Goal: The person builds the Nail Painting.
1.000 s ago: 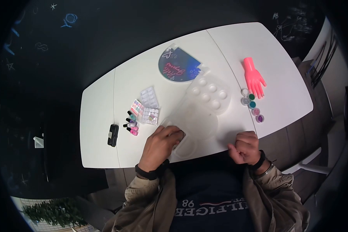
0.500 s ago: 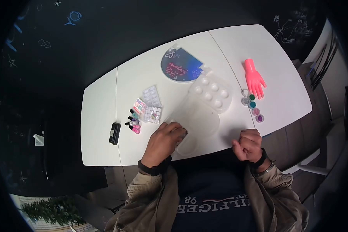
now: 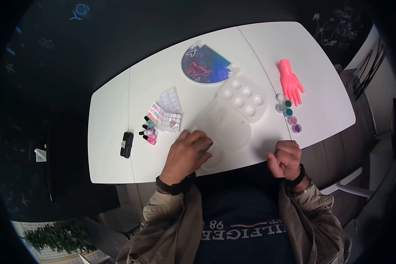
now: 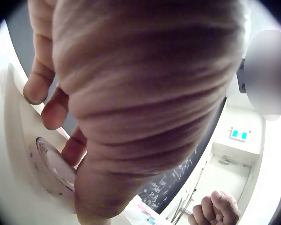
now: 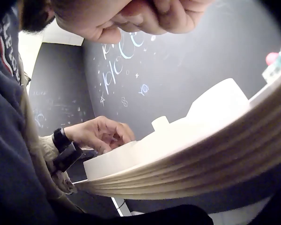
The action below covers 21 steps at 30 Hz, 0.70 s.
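My left hand (image 3: 187, 152) is over the near end of a white molded plastic tray (image 3: 235, 130). Its fingers and thumb curl around a small round pot with a clear lid (image 4: 56, 164), seen in the left wrist view; the hand hides most of it in the head view. Dark specks show around the pot. My right hand (image 3: 285, 159) is held in a fist near the table's front edge, with nothing visible in it. The tray's far part has several round wells (image 3: 243, 97).
A pink model hand (image 3: 290, 83) lies at the right, beside several glitter pots (image 3: 288, 112). A blue mirror-like lid (image 3: 204, 64) lies beyond the tray. Nail polish bottles (image 3: 148, 131), boxes of false nails (image 3: 171, 122) and a black case (image 3: 126, 145) lie to the left on the white table (image 3: 108, 114).
The left hand stays at the tray's near end while its fingers and thumb shift slightly. My right fist moves a little to the right. The head view tilts slightly.
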Available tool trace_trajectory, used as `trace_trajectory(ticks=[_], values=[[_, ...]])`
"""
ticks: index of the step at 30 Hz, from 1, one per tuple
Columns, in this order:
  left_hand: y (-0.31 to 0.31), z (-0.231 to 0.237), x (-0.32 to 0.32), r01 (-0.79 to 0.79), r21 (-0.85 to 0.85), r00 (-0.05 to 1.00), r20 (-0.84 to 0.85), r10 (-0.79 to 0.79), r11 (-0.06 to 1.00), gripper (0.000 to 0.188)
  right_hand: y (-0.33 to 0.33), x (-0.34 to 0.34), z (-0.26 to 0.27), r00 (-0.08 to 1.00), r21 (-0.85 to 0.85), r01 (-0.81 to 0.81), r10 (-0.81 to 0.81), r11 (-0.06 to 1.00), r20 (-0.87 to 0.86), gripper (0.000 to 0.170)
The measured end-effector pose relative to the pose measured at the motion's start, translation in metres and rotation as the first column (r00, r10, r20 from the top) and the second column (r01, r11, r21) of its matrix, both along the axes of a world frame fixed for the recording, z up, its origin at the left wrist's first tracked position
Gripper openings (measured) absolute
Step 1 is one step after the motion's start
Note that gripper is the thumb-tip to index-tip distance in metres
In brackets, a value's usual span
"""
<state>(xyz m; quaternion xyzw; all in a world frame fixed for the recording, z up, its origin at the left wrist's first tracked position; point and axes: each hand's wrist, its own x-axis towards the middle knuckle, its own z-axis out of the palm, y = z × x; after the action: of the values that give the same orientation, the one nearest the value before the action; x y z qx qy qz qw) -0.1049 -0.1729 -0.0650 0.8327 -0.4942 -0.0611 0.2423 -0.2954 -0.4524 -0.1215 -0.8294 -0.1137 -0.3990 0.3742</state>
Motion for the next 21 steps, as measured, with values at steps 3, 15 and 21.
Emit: trace_trajectory(ticks=[3,15,21], values=[[0.001,-0.001,0.004,0.026,-0.013,1.0,-0.016,-0.026,1.0,0.041,0.0,0.001,0.001,1.0,0.015,0.005,-0.005,1.0,-0.002,0.051],[0.008,-0.006,0.02,0.122,-0.049,0.99,-0.062,-0.125,0.991,0.036,-0.01,-0.002,0.004,0.998,-0.011,0.066,-0.066,0.998,0.017,0.05],[0.002,-0.005,0.013,0.079,-0.133,0.997,-0.001,-0.08,0.988,0.033,-0.011,-0.004,0.002,0.997,-0.025,0.075,-0.074,0.997,0.02,0.05]])
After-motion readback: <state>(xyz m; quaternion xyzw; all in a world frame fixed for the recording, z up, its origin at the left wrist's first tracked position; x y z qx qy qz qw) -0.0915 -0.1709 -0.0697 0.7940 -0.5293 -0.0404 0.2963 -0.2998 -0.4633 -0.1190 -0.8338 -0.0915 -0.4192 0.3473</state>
